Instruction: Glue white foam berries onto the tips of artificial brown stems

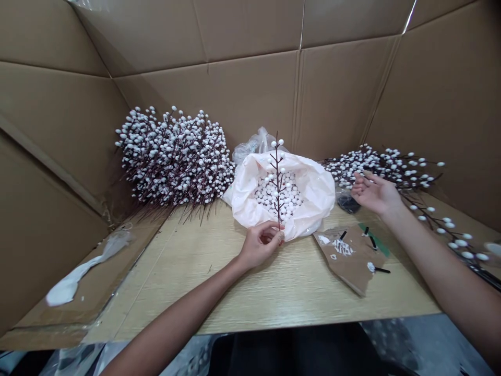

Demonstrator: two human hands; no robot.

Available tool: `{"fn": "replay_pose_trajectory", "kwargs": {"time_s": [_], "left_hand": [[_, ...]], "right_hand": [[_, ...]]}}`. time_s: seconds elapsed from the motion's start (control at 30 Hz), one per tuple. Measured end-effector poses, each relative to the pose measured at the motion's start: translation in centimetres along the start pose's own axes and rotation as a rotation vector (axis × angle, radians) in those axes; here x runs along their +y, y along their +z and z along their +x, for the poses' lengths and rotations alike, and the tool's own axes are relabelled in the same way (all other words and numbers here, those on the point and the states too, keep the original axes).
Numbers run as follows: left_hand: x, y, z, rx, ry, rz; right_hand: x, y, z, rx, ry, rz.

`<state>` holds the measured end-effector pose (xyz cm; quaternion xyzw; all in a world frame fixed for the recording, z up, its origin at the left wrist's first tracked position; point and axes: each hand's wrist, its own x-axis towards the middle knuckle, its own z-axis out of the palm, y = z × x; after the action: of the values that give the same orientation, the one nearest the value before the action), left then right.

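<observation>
My left hand (261, 243) is closed in a pinch on the lower stem of a thin brown twig (279, 183). The twig stands upright in front of an open white plastic bag (245, 201); a few white berries sit near its top, while several lower side shoots look bare. Loose white berries (287, 201) fill the bag. Further right, my right hand (373, 193) is raised with its palm turned up and its fingers apart, nothing visible in them. Just behind it lies a bundle of berry branches (395, 162).
A large pile of white-berried branches (176, 156) lies at the left. On the table (235, 297), a cardboard scrap (352, 266) carries white smears and small black sticks. A white-filled plastic bag (66, 287) lies far left. Cardboard walls (250, 99) enclose the table's back and sides.
</observation>
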<state>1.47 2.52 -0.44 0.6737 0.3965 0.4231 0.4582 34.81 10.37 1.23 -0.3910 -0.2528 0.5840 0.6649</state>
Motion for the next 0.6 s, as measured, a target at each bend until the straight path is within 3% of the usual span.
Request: {"fn": "replay_pose_trajectory", "kwargs": {"time_s": [0.6], "left_hand": [[0.18,0.04,-0.13,0.002,0.009,0.019]], "right_hand": [[-0.15,0.35,-0.2,0.043,0.08,0.177]]}}
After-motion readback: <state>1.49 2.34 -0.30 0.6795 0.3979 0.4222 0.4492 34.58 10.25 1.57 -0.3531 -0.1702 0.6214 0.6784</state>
